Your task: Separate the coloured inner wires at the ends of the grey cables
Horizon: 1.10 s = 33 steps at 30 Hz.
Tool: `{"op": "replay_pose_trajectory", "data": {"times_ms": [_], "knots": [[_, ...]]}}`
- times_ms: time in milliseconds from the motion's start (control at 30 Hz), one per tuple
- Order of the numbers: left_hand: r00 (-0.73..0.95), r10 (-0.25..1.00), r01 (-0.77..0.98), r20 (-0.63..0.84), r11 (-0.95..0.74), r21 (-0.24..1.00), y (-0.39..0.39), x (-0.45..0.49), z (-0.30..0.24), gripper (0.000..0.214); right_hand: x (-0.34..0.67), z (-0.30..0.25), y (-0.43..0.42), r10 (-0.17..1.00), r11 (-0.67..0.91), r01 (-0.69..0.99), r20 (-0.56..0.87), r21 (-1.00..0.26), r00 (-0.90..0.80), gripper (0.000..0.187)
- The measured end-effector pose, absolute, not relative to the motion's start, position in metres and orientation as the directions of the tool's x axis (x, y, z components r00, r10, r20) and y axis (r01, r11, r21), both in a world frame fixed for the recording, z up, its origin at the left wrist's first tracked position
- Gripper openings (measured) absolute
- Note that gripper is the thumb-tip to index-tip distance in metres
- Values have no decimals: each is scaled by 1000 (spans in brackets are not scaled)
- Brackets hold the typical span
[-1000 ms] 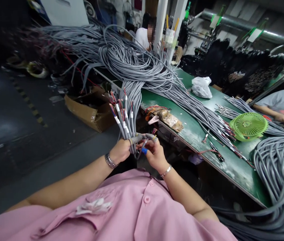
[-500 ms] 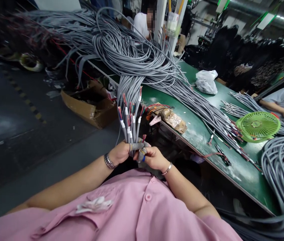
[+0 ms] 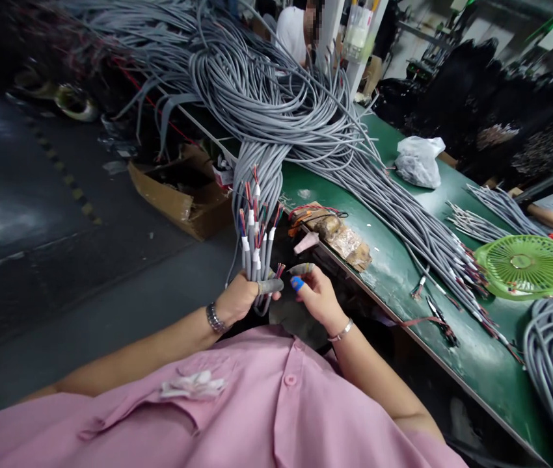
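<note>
A bunch of grey cables (image 3: pixel 256 260) stands upright in my left hand (image 3: pixel 242 298), its fingers wrapped round the cables below their ends. White bands sit near the cable tops, and thin red, blue and dark wires fan out above them. Grey tape covers my left thumb. Just right of the bunch is my right hand (image 3: pixel 319 296), holding nothing, with thumb and forefinger apart. Blue tape wraps that thumb and grey tape the forefinger. One short cable end with reddish wires pokes out beside my left thumb, close to my right fingertips.
Large coils of grey cable (image 3: pixel 267 110) lie across the green table (image 3: pixel 393 260). On it also are a green fan (image 3: pixel 525 263), a plastic bag (image 3: pixel 420 161), a taped block (image 3: pixel 339 237) and black-tipped pliers (image 3: pixel 442 318). A cardboard box (image 3: pixel 183 195) sits on the floor. Two people work beyond.
My right hand has let go at the bunch and drawn away to the right, its fingers parting. My left hand keeps its hold on the cables. The whole view has shifted slightly.
</note>
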<state>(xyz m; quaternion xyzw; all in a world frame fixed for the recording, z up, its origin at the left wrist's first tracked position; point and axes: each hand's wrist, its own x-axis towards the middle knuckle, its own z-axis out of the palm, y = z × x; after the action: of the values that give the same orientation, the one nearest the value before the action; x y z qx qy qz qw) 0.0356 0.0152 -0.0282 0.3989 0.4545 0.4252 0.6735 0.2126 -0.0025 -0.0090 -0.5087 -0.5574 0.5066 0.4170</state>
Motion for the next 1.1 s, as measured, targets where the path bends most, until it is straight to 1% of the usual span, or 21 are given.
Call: {"op": "replay_pose_trajectory", "data": {"times_ms": [100, 200, 300, 400, 500, 600, 667, 733, 800, 867, 967, 1100], "knots": [[223, 952, -135, -210, 244, 960, 10, 40, -25, 14, 200, -5, 3, 979, -84, 66, -95, -994, -179, 24], [238, 953, -88, -188, 214, 973, 8, 41, -21, 13, 190, -3, 4, 971, -156, -38, -146, -987, -192, 28], [313, 937, -80, -156, 190, 979, 7, 36, -16, 14, 189, -2, 2, 970, -171, -95, -151, -981, -191, 28], [376, 911, -102, -169, 222, 970, 7, 30, -8, 17, 190, -3, 0, 972, -164, -142, -135, -976, -190, 27], [377, 900, -148, -218, 291, 945, 6, 26, -1, 16, 187, -3, -2, 977, -159, -164, -131, -974, -168, 25], [378, 892, -138, -249, 320, 937, 3, 23, -3, 16, 183, -2, -4, 981, -142, -176, -115, -974, -157, 22], [331, 913, -117, -238, 290, 950, 0, 22, -9, 15, 182, -3, -6, 983, -135, -140, -115, -981, -141, 22], [248, 948, -129, -199, 236, 963, -2, 21, -15, 16, 182, -4, -6, 986, -140, -83, -131, -987, -105, 23], [165, 973, -179, -162, 191, 965, -3, 23, -20, 17, 183, -7, -7, 985, -160, -50, -156, -986, -76, 26], [106, 983, -244, -151, 173, 954, -3, 27, -22, 16, 184, -9, -8, 982, -181, -62, -177, -982, -63, 29], [59, 984, -319, -167, 178, 931, -1, 33, -23, 16, 184, -11, -13, 979, -202, -97, -198, -975, -51, 32], [48, 981, -368, -189, 193, 910, 3, 38, -25, 13, 183, -12, -18, 983, -179, -87, -175, -980, -51, 33]]}}
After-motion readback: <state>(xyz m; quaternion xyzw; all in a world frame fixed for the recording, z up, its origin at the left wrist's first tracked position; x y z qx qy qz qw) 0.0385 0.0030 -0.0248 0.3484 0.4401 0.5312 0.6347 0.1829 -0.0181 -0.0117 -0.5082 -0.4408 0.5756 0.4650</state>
